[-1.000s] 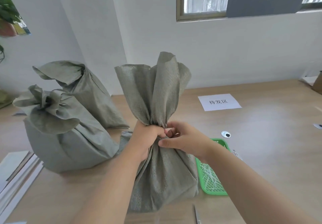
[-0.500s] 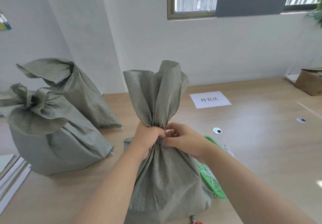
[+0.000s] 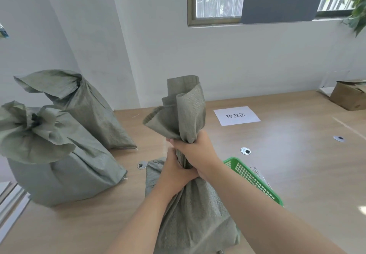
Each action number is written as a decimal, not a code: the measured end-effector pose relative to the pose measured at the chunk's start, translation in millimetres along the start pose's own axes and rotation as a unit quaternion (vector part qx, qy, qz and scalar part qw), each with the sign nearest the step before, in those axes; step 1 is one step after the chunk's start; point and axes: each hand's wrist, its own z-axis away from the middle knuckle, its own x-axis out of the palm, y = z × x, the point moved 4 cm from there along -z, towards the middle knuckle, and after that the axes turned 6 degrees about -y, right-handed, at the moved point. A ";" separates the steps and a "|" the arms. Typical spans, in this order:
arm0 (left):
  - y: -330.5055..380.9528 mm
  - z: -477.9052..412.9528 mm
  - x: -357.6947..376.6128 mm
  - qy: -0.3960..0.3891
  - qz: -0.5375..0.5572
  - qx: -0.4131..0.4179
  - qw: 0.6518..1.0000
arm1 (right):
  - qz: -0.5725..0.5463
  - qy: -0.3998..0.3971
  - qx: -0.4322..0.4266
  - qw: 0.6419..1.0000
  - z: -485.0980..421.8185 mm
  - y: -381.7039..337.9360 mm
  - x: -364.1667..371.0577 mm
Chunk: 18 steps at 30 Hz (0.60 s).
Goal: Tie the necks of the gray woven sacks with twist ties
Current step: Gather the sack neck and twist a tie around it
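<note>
The right hand [image 3: 195, 151] is wrapped in a fist around the gathered neck of the gray woven sack [image 3: 190, 210], and the left hand [image 3: 176, 172] is clenched around the same neck just below it, the two hands touching. Above the right hand the loose mouth of the sack fans out in upright folds; below the left hand the filled body of the sack stands on the wooden table [image 3: 297, 174], close to the person. No twist tie shows on the neck where the hands cover it.

Just right of the hands, touching or nearly touching the sack's side, a green mesh basket [image 3: 251, 176] sits tilted, with pale thin strips at its far edge that are too small to identify. Beyond the right hand lies a white paper label [image 3: 236, 115] with printed characters. Well to the left of the left hand stand two more gray sacks: the nearer tied sack [image 3: 59, 164], its neck cinched and mouth flared, and behind it the farther sack [image 3: 85, 107], leaning toward the wall. Far to the right, a cardboard box [image 3: 348, 95] rests at the table's edge.
</note>
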 end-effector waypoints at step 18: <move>22.1 1.3 -18.5 -0.035 0.016 -0.037 0.999 | -0.287 -0.050 0.011 0.957 -4.1 -8.4 14.9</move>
